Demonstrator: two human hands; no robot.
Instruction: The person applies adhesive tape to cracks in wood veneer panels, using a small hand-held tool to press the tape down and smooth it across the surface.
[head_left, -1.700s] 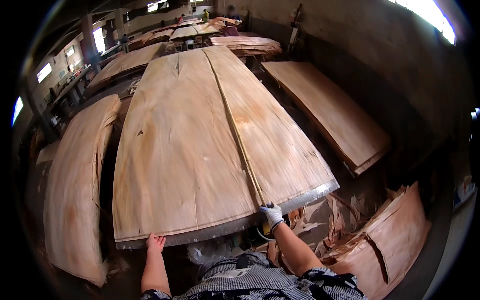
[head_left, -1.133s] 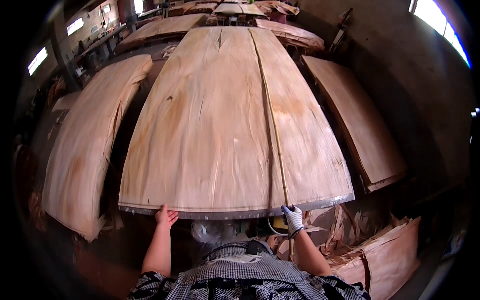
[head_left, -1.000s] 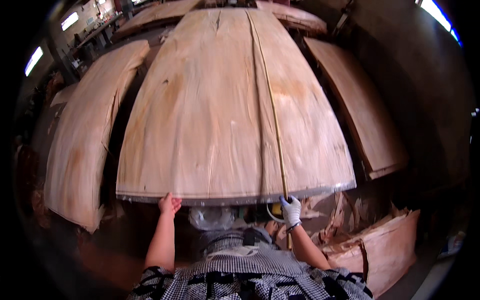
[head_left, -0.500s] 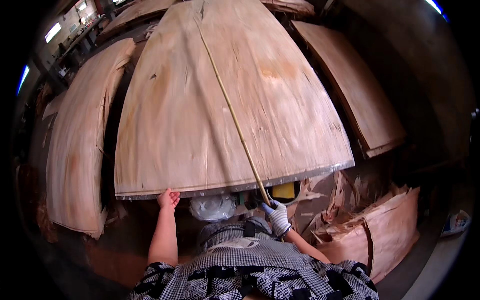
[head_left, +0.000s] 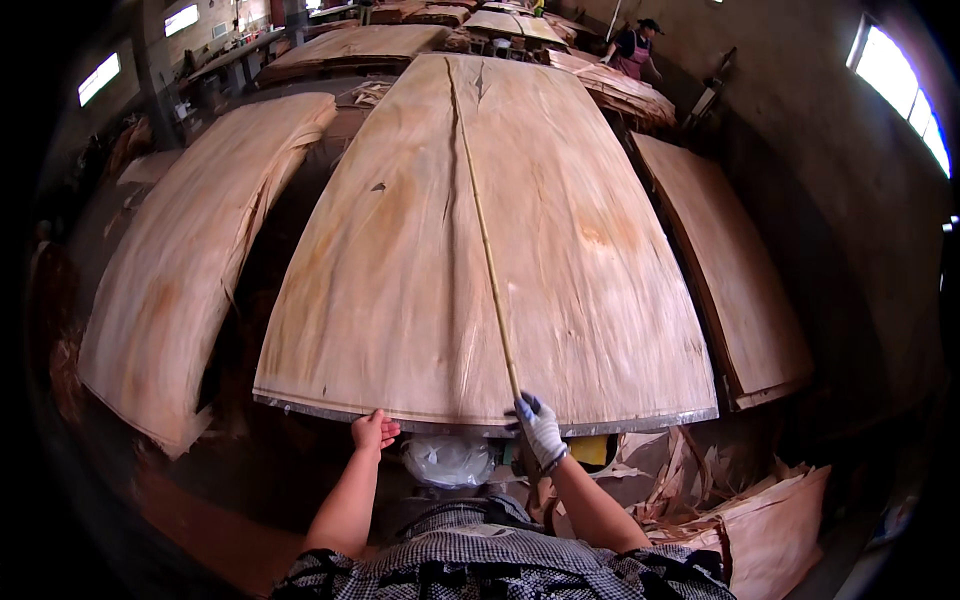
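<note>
Room: dim workshop, stacks of thin wood veneer all around, bright windows high on the walls.
Landmark: big veneer stack in front of us, light brown sheets with dark streaks, its near edge running just above our hands.
Left hand: bare, fingers curled against the near edge of the veneer stack, touching it; we cannot tell if the grip pinches a sheet or only presses.
Right hand: white glove, at the near edge of the veneer stack, grip closed around the near end of a thin stick.
Stick: long, pale yellow, lying on top of the veneer stack, running from our right hand to its far end.
Left of the stack: lower veneer pile, well apart across a dark gap.
Right of the stack: another flat pile, near.
Below the near edge: crumpled plastic bag, veneer scraps.
Beyond the far end: a person in dark clothes.
</note>
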